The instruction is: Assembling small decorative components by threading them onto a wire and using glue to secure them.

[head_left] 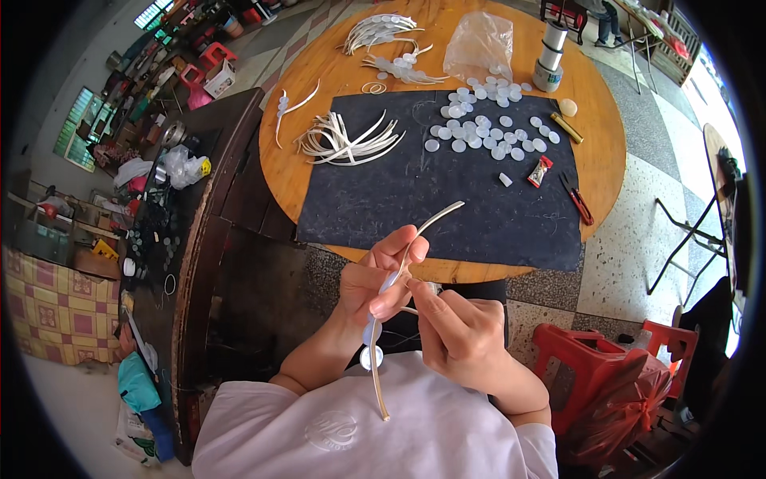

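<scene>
My left hand [383,275] is closed around a narrow cream strip [435,215] held above my lap in front of the table edge. One end of the strip points up toward the table, and the other hangs down against my shirt. Several pale round discs sit along it, with a white disc [370,358] showing below my fingers. Close beside it, my right hand [464,323] pinches with thumb and forefinger near the strip's middle. Whatever those fingertips grip is too small to make out.
A dark mat [439,207] covers the near part of the round wooden table [287,176]. On the table are a bundle of white strips [351,148], scattered translucent discs [479,142], a spool [550,60], red-handled snips [581,206] and a plastic bag [479,46]. Red stools [574,359] stand at right.
</scene>
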`<control>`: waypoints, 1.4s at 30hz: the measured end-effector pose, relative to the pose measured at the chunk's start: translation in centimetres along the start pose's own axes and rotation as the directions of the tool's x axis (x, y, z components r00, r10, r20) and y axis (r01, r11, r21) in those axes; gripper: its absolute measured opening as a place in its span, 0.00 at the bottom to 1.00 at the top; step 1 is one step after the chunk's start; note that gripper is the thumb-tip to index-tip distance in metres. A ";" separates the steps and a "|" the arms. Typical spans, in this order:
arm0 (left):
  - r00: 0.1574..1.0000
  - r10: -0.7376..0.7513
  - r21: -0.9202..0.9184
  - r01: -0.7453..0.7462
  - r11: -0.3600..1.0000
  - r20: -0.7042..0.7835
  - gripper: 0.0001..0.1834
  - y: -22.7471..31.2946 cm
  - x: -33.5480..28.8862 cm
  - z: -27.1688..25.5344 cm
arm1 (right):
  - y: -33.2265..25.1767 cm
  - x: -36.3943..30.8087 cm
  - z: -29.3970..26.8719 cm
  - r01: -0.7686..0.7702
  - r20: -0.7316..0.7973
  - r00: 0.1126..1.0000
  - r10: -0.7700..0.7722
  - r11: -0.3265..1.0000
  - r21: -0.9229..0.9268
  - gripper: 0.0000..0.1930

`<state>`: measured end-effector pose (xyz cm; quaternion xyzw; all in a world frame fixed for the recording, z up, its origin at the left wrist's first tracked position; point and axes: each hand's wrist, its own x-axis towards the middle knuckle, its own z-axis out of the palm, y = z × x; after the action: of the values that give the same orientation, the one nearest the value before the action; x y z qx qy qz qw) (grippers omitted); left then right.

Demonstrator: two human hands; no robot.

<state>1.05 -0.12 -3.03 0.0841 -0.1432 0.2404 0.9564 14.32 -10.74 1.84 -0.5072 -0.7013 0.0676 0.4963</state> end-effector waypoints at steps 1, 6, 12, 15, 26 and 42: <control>1.000 -0.009 -0.003 0.009 1.000 0.011 0.33 0.0 0.0 0.0 | -0.1 0.0 -0.1 -0.003 0.011 1.000 0.003 1.000 -0.013 0.20; 0.998 -0.033 -0.006 0.034 0.999 0.058 0.34 -0.1 0.1 -0.2 | -0.3 -0.2 -0.2 -0.016 0.039 0.999 0.017 0.999 -0.033 0.20; 0.996 -0.041 0.011 0.040 0.999 0.084 0.34 -0.1 0.3 -0.2 | -0.4 0.0 -0.3 -0.025 0.041 0.999 0.026 0.999 -0.025 0.20; 0.997 -0.032 0.009 0.031 0.999 0.076 0.34 -0.2 0.3 0.0 | -0.5 0.0 -0.3 -0.036 0.052 0.998 0.037 0.999 -0.025 0.20; 0.999 -0.017 0.154 0.012 0.988 0.032 0.32 0.0 0.0 0.3 | -0.7 0.3 -0.9 -0.091 0.115 0.989 0.092 0.996 -0.016 0.19; 0.974 0.063 0.812 0.145 0.566 -0.218 0.24 -1.1 1.0 4.9 | 2.0 -1.7 1.6 -0.131 -0.083 0.979 0.186 0.886 0.444 0.14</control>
<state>1.32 -1.79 1.77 0.4954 0.0952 0.2645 0.8219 14.39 -10.49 -1.17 -0.4420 -0.5924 0.2317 0.6324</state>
